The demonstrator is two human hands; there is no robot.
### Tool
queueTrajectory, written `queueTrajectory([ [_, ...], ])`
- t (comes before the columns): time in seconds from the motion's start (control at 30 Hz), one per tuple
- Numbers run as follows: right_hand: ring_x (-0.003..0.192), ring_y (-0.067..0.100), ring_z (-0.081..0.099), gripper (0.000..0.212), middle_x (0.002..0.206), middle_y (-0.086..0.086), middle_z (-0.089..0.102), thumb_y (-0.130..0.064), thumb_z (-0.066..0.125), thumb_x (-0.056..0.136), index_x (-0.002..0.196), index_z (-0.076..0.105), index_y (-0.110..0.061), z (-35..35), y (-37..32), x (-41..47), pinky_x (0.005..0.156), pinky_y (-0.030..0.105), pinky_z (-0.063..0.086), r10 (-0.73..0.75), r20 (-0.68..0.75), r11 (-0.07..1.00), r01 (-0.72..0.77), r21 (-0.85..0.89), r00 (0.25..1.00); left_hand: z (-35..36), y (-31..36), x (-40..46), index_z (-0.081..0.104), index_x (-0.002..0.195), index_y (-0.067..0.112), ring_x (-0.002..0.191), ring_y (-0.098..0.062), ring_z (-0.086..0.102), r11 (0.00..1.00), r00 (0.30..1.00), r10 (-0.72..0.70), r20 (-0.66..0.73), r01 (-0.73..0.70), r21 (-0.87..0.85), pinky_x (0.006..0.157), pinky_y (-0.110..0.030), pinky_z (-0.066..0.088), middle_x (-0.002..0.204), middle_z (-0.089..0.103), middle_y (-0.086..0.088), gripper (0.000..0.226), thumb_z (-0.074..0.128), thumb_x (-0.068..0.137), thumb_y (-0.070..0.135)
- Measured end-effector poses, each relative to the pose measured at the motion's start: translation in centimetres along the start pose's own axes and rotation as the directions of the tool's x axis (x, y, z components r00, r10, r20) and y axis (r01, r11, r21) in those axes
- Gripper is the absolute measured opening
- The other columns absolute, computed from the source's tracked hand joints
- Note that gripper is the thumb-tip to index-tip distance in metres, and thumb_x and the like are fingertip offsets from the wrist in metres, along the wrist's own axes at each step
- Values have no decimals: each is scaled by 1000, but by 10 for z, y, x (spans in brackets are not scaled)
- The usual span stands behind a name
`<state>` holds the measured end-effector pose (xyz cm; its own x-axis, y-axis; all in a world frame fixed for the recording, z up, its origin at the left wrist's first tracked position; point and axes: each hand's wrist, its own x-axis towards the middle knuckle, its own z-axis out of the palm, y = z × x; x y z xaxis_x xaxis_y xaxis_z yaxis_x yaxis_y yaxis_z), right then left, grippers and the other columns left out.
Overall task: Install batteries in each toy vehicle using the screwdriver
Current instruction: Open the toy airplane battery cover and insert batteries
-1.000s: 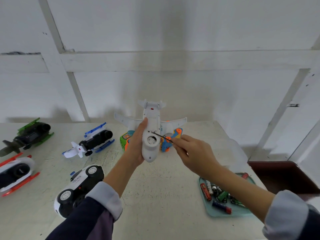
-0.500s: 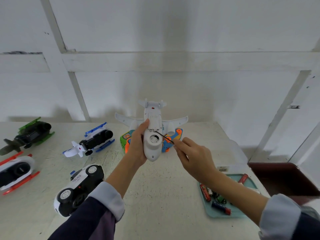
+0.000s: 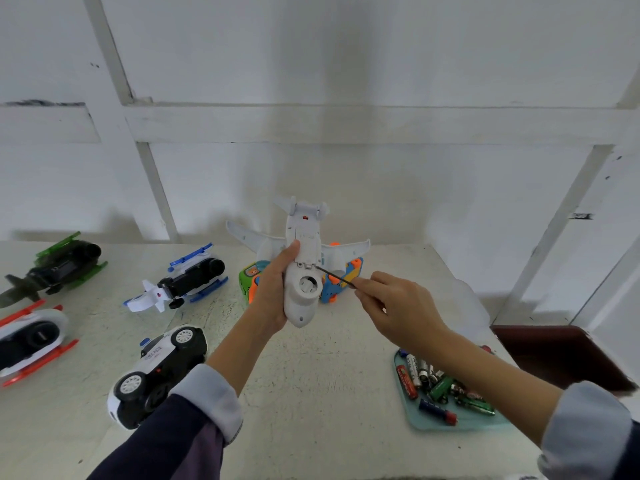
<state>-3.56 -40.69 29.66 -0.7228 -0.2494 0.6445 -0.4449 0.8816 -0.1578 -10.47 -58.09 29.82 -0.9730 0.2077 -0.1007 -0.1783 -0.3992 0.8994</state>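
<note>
A white toy airplane point(image 3: 302, 271) is held belly-up above the table's middle, tail pointing away. My left hand point(image 3: 273, 292) grips its fuselage from the left, thumb on the belly. My right hand point(image 3: 394, 306) pinches a thin dark screwdriver point(image 3: 334, 276), whose tip meets the belly at the near edge of the battery cover. A teal tray point(image 3: 414, 415) with several batteries point(image 3: 440, 386) lies at the lower right, partly hidden by my right forearm.
A colourful toy point(image 3: 249, 275) sits behind the airplane. A black-and-white police car point(image 3: 159, 372), a blue-and-white vehicle point(image 3: 183, 282), a green-and-black one point(image 3: 55, 268) and a red-and-white one point(image 3: 31, 341) lie on the left. A dark brown object point(image 3: 561, 355) stands beyond the table's right edge.
The airplane and my left hand have risen slightly. My right hand moved a little right and up, with the screwdriver tip staying at the airplane's belly.
</note>
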Motion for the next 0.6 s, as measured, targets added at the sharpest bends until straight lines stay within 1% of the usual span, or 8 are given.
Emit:
queueTrajectory([
  [0.1,46,2,35,28,61,-10,57,-23,47,87,91,74,-16,-1,-1,2,41,6,15,21,33,1000,-21,-10,999,1,0,-1,54,129,4,58,-14,66,1000,1000,-6,28,6,11,49,-23,52,70,71,-4,42,43,99,31],
  [0.2,52,5,37,25,62,-15,49,-22,50,88,95,73,-17,-3,-4,4,42,12,18,87,73,996,-86,-17,993,0,1,-2,56,127,5,57,-13,67,1000,1000,3,29,-4,25,51,-23,53,70,72,-2,39,46,98,29],
  [0.23,55,9,41,26,63,-15,48,-23,47,92,99,72,-18,-5,-5,5,43,17,22,131,131,991,-131,-2,983,0,1,-4,58,123,7,58,-13,67,999,999,14,32,-15,34,52,-24,54,71,72,-2,34,46,98,28],
  [0.3,62,17,47,27,69,-6,59,-25,44,96,101,70,-17,-11,-5,10,51,26,31,213,285,973,-230,27,934,0,0,-5,62,108,13,59,-12,69,997,999,49,18,-50,61,52,-24,55,74,74,-1,20,48,98,22],
  [0.37,55,14,44,29,81,7,67,-25,45,95,100,71,-14,-18,-5,18,54,28,31,265,401,951,-306,39,877,-2,-2,-5,63,105,17,66,-12,71,994,997,71,-27,-69,81,55,-25,56,85,75,-4,14,54,95,20],
  [0.43,48,9,36,27,87,8,69,-24,46,95,101,71,-18,-23,-5,24,53,27,30,282,465,933,-353,72,839,-3,-6,-4,64,105,18,70,-12,72,990,995,92,-44,-87,112,57,-25,57,85,75,-1,13,57,93,18],
  [0.5,49,9,38,27,87,8,70,-24,46,95,101,72,-19,-23,-3,24,53,27,30,282,471,927,-365,92,836,-2,-7,-4,64,99,21,67,-11,71,987,993,113,-46,-107,116,56,-24,56,81,74,2,10,57,94,17],
  [0.6,62,19,50,29,79,6,67,-26,45,96,97,70,-12,-12,-2,13,55,29,34,249,342,953,-293,81,906,3,-4,-5,62,94,21,61,-8,70,989,991,134,-24,-133,58,52,-22,54,71,74,6,12,51,97,16],
])
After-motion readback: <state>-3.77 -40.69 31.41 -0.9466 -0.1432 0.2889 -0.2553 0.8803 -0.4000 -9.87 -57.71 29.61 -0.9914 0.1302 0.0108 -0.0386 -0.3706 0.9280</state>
